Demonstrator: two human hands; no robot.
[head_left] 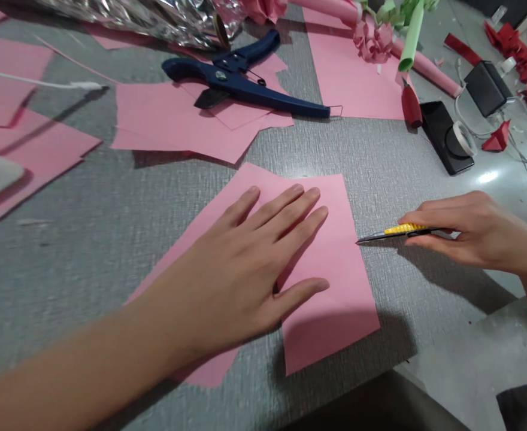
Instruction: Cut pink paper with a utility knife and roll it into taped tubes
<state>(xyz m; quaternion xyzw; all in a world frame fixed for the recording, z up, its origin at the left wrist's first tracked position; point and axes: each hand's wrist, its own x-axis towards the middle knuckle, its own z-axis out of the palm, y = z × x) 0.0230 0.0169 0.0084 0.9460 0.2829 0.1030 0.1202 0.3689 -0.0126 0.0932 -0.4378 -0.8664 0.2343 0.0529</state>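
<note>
My left hand [250, 263] lies flat, fingers stretched out, on a pink sheet of paper [335, 287] on the grey table [88, 251]. My right hand [465, 230] is closed round a yellow utility knife [400, 230]. Its blade tip points left and sits just at the paper's right edge.
Blue cutters [241, 81] lie on more pink sheets [173, 120] at the back. Silver foil [147, 18], pink paper flowers [373, 39], a green roll [411, 39], a black box with tape [447, 140], red paper scraps [515, 54] and red-handled scissors [411, 105] crowd the far side. The table edge runs at lower right.
</note>
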